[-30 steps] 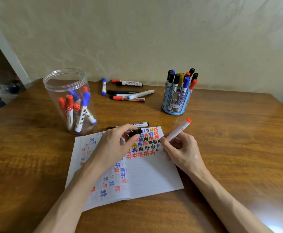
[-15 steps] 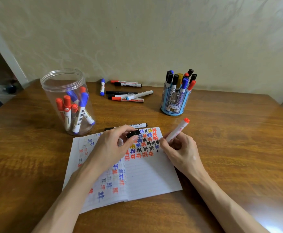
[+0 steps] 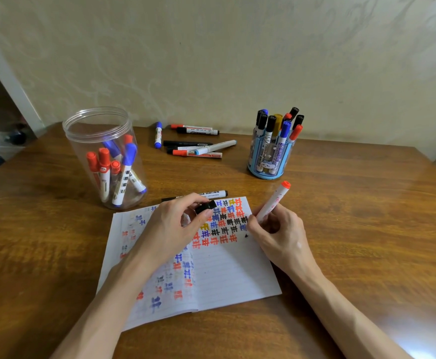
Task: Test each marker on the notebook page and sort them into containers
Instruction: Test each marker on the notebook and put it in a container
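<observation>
Lying open on the wooden worktop (image 3: pixel 354 216) nearest the person, a lined notebook (image 3: pixel 227 278) carries rows of small red, blue, black and yellow test marks across its upper half and down the centre fold. Both hands work over it, a little apart. The left hand (image 3: pixel 170 229) rests on the left page with its fingers curled, pinching a black cap (image 3: pixel 206 207) between thumb and fingertips. The right hand (image 3: pixel 279 234) grips a white marker (image 3: pixel 274 200) in a writing hold, the red end tilted up and away and the dark tip down at the page, just right of the bottom rows of marks.

Just beyond the notebook's top edge a black-capped marker (image 3: pixel 211 194) lies flat, partly hidden by the left hand.

Farther back on the left stands a clear plastic jar (image 3: pixel 77 151), lidless, with several red-capped and blue-capped markers leaning inside it. Farther back on the right stands a round blue pen holder (image 3: pixel 268 174), packed with upright markers whose caps are black, blue, red and one yellow.

Between the two containers and nearer the wall (image 3: pixel 237 60), a loose group of markers (image 3: pixel 193 146) lies on the worktop: red, black and blue ones, some touching or overlapping.
</observation>
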`<state>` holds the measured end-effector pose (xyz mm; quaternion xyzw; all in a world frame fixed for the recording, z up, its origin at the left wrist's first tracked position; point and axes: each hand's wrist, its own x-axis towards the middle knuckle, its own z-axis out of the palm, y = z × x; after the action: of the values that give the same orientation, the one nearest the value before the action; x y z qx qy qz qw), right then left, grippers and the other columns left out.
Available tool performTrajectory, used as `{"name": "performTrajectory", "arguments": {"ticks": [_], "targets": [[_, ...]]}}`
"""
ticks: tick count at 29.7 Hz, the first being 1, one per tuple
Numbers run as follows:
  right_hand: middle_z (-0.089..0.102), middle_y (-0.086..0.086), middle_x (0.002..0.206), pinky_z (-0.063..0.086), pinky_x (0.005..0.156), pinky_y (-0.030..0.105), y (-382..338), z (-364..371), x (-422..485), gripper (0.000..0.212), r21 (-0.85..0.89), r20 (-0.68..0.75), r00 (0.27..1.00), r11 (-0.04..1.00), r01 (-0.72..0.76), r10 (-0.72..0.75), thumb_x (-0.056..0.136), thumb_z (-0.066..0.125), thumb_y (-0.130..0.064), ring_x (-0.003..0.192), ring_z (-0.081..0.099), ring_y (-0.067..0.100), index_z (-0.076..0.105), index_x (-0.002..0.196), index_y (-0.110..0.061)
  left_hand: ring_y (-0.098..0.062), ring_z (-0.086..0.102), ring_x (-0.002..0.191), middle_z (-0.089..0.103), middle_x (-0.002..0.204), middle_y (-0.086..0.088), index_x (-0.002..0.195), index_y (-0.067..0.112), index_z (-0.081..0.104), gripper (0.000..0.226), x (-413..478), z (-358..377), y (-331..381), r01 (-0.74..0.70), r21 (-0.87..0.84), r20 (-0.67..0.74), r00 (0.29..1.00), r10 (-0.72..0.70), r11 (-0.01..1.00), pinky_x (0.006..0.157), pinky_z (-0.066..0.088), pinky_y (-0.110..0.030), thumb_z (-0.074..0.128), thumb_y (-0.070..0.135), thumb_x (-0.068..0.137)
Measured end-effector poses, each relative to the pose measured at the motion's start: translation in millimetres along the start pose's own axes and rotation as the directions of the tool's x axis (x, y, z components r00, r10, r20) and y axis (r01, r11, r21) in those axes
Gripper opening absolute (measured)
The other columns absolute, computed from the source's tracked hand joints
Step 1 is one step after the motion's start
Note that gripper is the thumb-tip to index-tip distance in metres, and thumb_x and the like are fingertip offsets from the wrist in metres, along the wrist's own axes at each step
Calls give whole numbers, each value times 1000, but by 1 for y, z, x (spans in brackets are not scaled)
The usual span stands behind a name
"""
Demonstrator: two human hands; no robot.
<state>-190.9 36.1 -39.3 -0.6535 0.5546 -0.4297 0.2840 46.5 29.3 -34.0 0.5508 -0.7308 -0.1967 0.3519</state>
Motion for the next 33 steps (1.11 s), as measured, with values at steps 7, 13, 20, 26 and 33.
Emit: {"name": "performTrajectory", "arguments": {"ticks": [7, 13, 20, 26, 33], "targets": [[78, -7, 85, 64, 68, 29, -1, 0, 1, 12, 81, 23, 1000, 997, -16, 14, 95, 75, -23, 80, 78, 8, 70, 86, -18, 6, 63, 94, 69, 104, 20, 122, 31, 67, 29, 0, 0, 1, -5, 4, -2, 1000, 5, 1000, 74, 56, -17, 62, 44, 97], [78, -6, 81, 57, 58, 22, -2, 0, 1, 11, 76, 47, 999, 997, -24, 21, 94, 76, -24, 71, 76, 9, 71, 87, -19, 5, 63, 94, 71, 103, 17, 121, 28, 69, 28, 0, 0, 1, -15, -6, -5, 1000, 15, 1000, 73, 55, -16, 63, 42, 97], [78, -7, 88, 65, 70, 31, -1, -1, 2, 13, 47, 89, 996, 999, -21, 17, 93, 77, -23, 83, 77, 6, 68, 83, -20, 0, 66, 93, 71, 106, 16, 122, 29, 68, 30, 0, 0, 1, -8, 9, -2, 1000, 8, 1000, 73, 58, -18, 62, 44, 97], [79, -4, 91, 63, 67, 27, 0, -1, 2, 13, 93, 32, 999, 995, -30, 27, 96, 73, -26, 81, 78, 8, 70, 90, -14, 1, 66, 93, 72, 107, 16, 123, 29, 67, 31, 1, 0, 0, -8, 10, -1, 1000, 8, 1000, 72, 57, -17, 62, 43, 97], [77, -7, 84, 64, 67, 29, 1, 0, 2, 14, 24, 58, 998, 1000, -4, 2, 94, 75, -23, 79, 76, 8, 68, 84, -17, 3, 65, 94, 71, 106, 17, 123, 30, 68, 30, 0, 0, 1, -5, 4, -3, 1000, 5, 1000, 74, 56, -16, 62, 43, 97]]}}
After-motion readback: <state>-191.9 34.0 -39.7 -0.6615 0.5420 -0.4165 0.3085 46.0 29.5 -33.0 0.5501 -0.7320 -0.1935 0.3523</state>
